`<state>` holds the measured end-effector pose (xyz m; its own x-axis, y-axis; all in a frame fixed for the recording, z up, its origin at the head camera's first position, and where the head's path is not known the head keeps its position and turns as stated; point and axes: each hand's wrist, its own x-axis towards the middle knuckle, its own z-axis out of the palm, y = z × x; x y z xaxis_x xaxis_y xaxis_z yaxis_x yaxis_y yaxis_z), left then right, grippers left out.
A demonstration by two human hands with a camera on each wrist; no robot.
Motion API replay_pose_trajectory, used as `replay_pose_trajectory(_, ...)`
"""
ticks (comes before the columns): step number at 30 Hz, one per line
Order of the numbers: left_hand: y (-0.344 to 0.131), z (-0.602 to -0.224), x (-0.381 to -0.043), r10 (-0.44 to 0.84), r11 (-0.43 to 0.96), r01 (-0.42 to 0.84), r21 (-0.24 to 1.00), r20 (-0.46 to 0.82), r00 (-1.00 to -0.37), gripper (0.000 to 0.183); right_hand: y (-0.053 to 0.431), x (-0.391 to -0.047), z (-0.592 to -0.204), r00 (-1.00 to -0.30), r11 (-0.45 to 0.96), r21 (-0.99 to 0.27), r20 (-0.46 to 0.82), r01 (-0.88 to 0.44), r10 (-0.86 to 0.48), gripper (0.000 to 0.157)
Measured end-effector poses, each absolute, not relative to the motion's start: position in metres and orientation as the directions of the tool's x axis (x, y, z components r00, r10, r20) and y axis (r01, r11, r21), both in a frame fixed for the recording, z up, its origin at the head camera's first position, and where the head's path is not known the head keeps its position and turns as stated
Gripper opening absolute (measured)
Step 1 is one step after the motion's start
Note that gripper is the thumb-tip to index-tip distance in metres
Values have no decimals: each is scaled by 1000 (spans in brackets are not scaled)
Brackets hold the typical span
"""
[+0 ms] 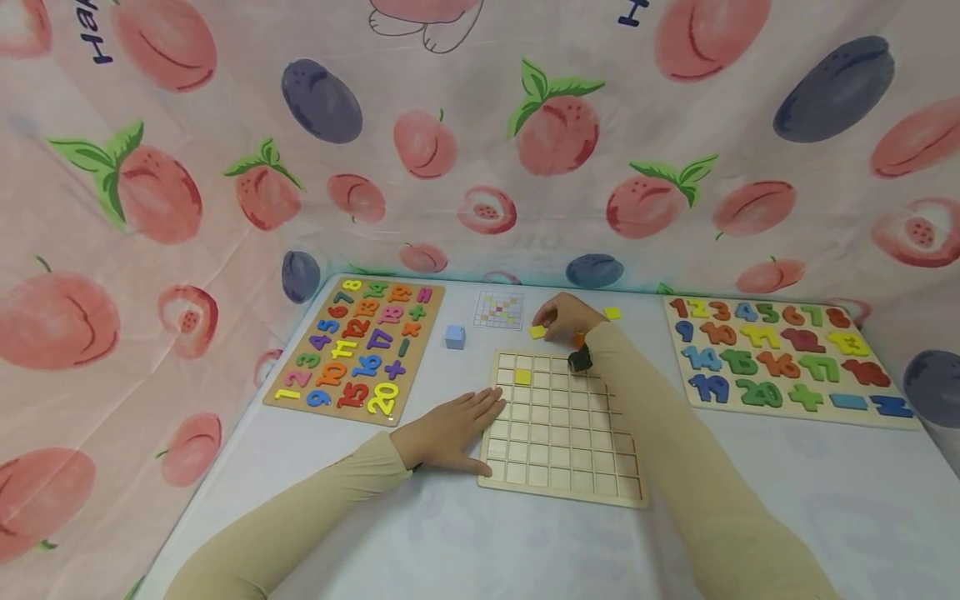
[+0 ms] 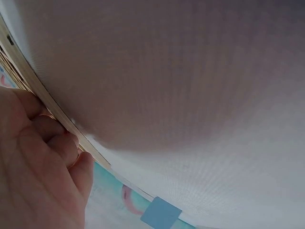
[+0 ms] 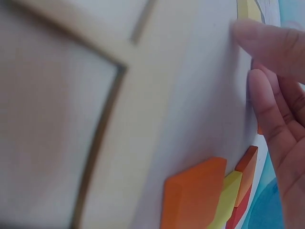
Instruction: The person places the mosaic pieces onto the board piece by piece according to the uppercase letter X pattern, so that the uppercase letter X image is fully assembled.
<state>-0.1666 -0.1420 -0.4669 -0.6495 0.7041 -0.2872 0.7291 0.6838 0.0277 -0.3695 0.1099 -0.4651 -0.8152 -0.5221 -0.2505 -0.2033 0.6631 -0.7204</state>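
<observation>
My left hand [image 1: 450, 433] rests at the left edge of the wooden grid board [image 1: 555, 495], fingers spread over its rim. In the left wrist view the fingertips lie along the board's edge [image 2: 62, 114]. One yellow tile [image 1: 522, 377] sits in a top-row square near the left corner. Beyond the board's far edge, my right hand [image 1: 572, 317] pinches another yellow tile [image 1: 537, 332] with its fingertips. The right wrist view has the thumb against that yellow tile [image 3: 248, 10]. Close to this hand lie an orange tile [image 3: 193, 193] and a yellow tile [image 3: 226, 195].
A blue cube [image 1: 454, 337] stands beyond the board's left corner, near a printed grid card [image 1: 499, 310]. Number boards lie to the left [image 1: 390, 333] and right [image 1: 738, 350]. Another yellow tile [image 1: 612, 313] lies behind the right wrist. A fruit-printed curtain [image 1: 480, 167] hangs behind the table.
</observation>
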Motion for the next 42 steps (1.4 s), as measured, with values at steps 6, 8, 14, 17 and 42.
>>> replay_pose_trajectory(6, -142, -467, -167, 705, 683, 729, 33, -291, -647, 102, 114, -372, -467, -804, 642, -734, -235, -222, -546, 24)
replay_pose_trajectory(8, -142, -467, -167, 703, 684, 729, 31, -293, -648, 102, 112, -368, -463, -816, 668, -714, -248, -211, -522, 26)
replay_pose_trajectory(14, -142, -467, -167, 699, 689, 723, 38, -297, -650, 102, 111, -363, -460, -833, 699, -679, -237, -227, -500, 26)
replay_pose_trajectory(17, -141, -466, -167, 700, 689, 723, 44, -297, -649, 102, 111, -365, -462, -830, 698, -677, -234, -235, -506, 25)
replay_pose_trajectory(42, -143, -469, -167, 696, 692, 721, 40, -299, -652, 103, 123, -363, -459, -771, 655, -683, -211, -324, -601, 20)
